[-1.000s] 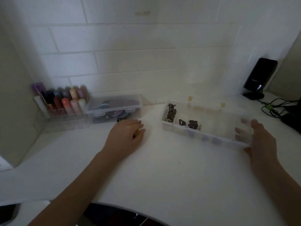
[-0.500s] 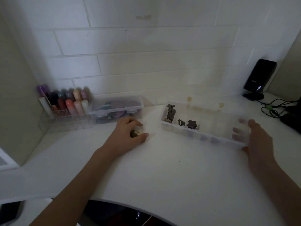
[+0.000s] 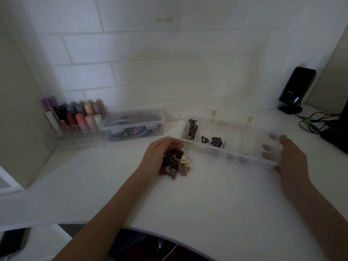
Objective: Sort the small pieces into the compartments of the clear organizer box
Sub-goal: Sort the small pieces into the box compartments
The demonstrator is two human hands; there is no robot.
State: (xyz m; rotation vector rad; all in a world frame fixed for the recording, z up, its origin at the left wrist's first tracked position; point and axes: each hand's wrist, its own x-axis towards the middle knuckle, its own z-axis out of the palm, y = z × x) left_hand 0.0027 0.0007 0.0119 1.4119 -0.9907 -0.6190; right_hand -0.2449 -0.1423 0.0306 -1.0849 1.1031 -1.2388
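Note:
The clear organizer box [image 3: 227, 154] lies on the white desk right of centre, its lid open toward the wall. Dark pieces fill its left compartment [image 3: 192, 129], and a few more sit in the two compartments beside it [image 3: 216, 141]. My right hand [image 3: 291, 162] grips the box's right end, with the fingers showing blurred through the clear wall. A loose pile of small brown and tan pieces [image 3: 178, 164] lies just left of the box. My left hand [image 3: 156, 157] is cupped over the pile's left side, fingers curled round its far edge.
A clear holder of coloured markers [image 3: 75, 121] and a shut clear case [image 3: 133, 125] stand at the back left. A black device [image 3: 295, 87] with cables [image 3: 316, 121] is at the back right. The desk's curved front edge is near me.
My left hand has slid right toward the box, dragging the pile of pieces with it; the pile now shows beside the fingers. My right hand has stayed on the box's end.

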